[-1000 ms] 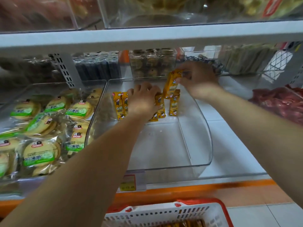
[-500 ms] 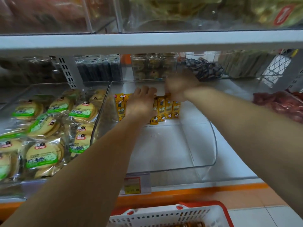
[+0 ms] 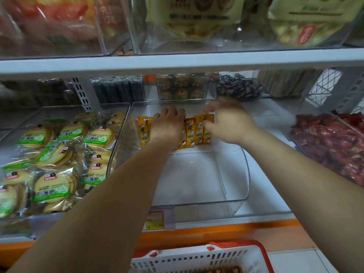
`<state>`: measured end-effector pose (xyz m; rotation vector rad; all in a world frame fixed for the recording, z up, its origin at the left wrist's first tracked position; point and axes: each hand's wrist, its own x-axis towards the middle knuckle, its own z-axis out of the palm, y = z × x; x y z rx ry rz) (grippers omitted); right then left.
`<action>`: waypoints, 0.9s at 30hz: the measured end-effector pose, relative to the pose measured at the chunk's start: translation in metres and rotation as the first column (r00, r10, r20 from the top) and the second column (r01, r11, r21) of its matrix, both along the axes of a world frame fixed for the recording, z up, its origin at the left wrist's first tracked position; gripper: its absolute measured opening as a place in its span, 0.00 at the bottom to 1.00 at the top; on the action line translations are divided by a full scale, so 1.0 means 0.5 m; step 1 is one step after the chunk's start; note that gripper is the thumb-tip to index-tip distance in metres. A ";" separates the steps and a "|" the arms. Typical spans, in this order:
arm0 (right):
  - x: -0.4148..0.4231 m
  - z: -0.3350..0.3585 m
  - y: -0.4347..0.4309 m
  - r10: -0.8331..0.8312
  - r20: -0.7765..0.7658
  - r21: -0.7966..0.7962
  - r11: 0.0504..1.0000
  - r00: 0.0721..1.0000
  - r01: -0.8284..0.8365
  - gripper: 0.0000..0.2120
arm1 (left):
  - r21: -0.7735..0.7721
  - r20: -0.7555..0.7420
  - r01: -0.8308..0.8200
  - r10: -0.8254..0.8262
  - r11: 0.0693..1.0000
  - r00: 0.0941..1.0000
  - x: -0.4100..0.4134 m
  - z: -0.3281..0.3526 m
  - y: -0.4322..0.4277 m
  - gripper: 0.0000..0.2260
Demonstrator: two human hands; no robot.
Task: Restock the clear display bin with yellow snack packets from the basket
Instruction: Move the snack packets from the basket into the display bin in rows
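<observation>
The left hand (image 3: 169,128) lies palm down on a row of yellow packets (image 3: 199,131), fingers side by side and bent over their tops. The right hand (image 3: 229,123) is blurred; its thumb touches the end packet, and I cannot tell whether it pinches it. The packets stand upright at the back of the clear bin (image 3: 247,174). Green-labelled biscuits (image 3: 55,158) fill the bin on the left and red-wrapped sweets (image 3: 331,146) lie on the right. Both forearms reach in under the upper shelf (image 3: 177,64), over the basket (image 3: 197,257).
</observation>
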<state>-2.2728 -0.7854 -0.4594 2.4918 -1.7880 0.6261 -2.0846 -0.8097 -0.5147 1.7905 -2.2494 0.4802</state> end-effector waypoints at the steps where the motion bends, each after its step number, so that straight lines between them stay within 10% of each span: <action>1: 0.003 0.008 0.003 0.005 -0.051 0.009 1.000 0.999 -0.004 0.18 | 0.033 -0.003 -0.003 0.003 0.999 1.000 -0.003 0.013 0.007 0.28; 14: 0.004 0.058 0.373 0.181 0.003 0.215 0.960 0.983 -0.177 0.12 | 0.427 -0.436 0.366 -0.166 0.827 0.885 0.101 0.186 0.493 0.06; 27: 0.032 -0.434 0.522 0.200 0.025 0.771 0.620 0.979 -0.147 0.06 | 0.854 -0.190 0.060 0.204 0.517 0.960 0.129 -0.327 0.620 0.16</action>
